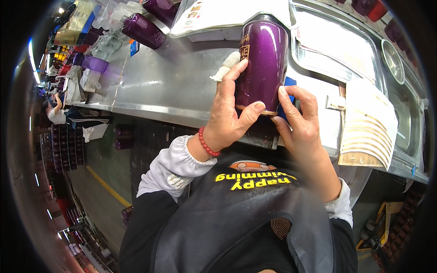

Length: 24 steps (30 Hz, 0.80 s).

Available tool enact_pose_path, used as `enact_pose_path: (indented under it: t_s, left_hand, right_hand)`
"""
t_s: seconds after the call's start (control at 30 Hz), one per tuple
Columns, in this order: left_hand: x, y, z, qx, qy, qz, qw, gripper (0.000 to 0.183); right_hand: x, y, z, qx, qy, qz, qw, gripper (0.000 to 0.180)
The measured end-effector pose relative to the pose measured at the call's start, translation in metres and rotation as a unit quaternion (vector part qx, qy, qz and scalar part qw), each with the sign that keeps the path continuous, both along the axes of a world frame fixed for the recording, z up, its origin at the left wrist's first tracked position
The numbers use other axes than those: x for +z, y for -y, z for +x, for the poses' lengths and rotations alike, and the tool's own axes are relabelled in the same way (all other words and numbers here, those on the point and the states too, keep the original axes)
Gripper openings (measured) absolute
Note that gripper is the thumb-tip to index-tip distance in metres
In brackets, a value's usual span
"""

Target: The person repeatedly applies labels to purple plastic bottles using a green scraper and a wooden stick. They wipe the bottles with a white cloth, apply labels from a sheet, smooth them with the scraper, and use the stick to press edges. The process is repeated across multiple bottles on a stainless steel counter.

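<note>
A glossy purple bottle (pixel 264 65) with gold characters on its side is held tilted over the bench's front edge. My left hand (pixel 227 111), with a red bead bracelet at the wrist, supports it from the left, thumb across the base. A white cloth wrap (pixel 227 66) covers one left finger. A gold band (pixel 268 112) runs around the bottle's bottom edge. My right hand (pixel 302 119) has its index fingertip on the bottle's lower right side and its thumb by the end of the band. Right of it lies a white sheet with curved gold strips (pixel 368 126).
The steel bench (pixel 164 82) carries another purple bottle (pixel 143 30) lying at the back left. Paper-lined trays (pixel 338 44) stand behind. At right are a metal bowl (pixel 393 61) and a sink basin (pixel 406 116). A person (pixel 58 111) is far left.
</note>
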<state>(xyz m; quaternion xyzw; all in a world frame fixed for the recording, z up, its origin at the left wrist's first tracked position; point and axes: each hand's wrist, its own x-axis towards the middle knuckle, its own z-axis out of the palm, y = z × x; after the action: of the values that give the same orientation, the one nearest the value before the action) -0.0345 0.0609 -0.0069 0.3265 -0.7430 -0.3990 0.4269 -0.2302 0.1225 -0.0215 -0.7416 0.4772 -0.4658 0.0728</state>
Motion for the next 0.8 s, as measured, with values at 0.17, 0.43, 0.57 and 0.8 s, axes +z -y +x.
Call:
enact_pose_path:
  t_s: [0.17,0.43,0.57,0.8]
  left_hand:
    - [-0.001,0.005,0.005,-0.067,-0.011,0.026,0.997,0.077]
    - [-0.003,0.003,-0.002,-0.022,-0.047,0.018,0.998,0.075]
    - [0.000,0.001,-0.003,-0.035,-0.125,0.027,0.991,0.069]
    - [-0.027,-0.024,0.028,0.113,0.194,-0.444,0.868,0.034]
  right_hand:
    - [0.000,0.000,0.000,0.003,0.001,-0.001,1.000,0.069]
    - [-0.001,0.000,0.001,0.003,0.002,-0.003,1.000,0.069]
    - [0.000,0.000,0.002,0.003,0.000,-0.001,1.000,0.069]
    - [-0.001,0.001,0.001,0.009,0.012,0.001,1.000,0.067]
